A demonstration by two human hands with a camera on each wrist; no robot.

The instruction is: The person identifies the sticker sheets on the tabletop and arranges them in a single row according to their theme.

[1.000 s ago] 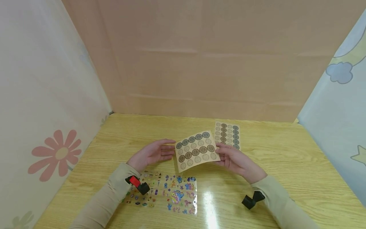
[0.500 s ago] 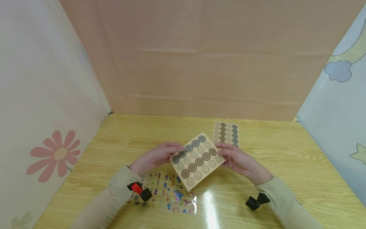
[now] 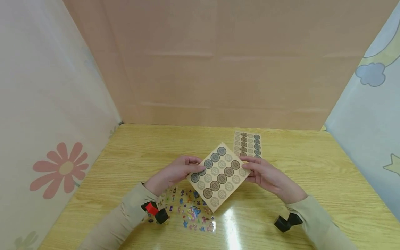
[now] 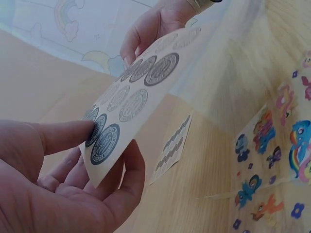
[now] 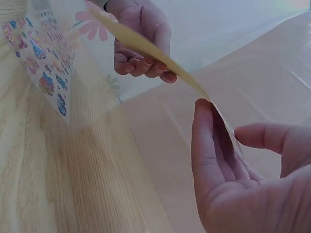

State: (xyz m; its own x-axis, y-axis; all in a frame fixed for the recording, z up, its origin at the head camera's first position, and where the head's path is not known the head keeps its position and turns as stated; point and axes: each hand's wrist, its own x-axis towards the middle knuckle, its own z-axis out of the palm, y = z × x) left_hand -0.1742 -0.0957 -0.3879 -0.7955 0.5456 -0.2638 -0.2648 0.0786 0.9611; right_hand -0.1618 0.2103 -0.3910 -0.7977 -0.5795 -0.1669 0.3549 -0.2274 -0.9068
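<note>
A tan sheet of round stickers (image 3: 222,175) is held tilted above the table, dark grey, brown and pale circles facing up. My left hand (image 3: 175,173) pinches its left corner, thumb on the printed face and fingers underneath, as the left wrist view shows. At the opposite corner my right hand (image 3: 268,177) grips the sheet between thumb and fingers. In the right wrist view the sheet (image 5: 146,48) appears nearly edge-on and slightly bent. Below it lies a clear sheet of colourful cartoon stickers (image 3: 192,217), partly covered by the left forearm and the held sheet.
Behind the right hand, a second tan sheet of round stickers (image 3: 248,143) lies flat on the wooden table (image 3: 312,166). A brown backdrop (image 3: 212,76) stands along the far edge, with patterned side panels left and right. Light glares off the table near the front.
My left hand has moved in and taken hold of the tan sheet's left corner. The sheet has turned so its lower corner points toward me; my right hand kept its grip.
</note>
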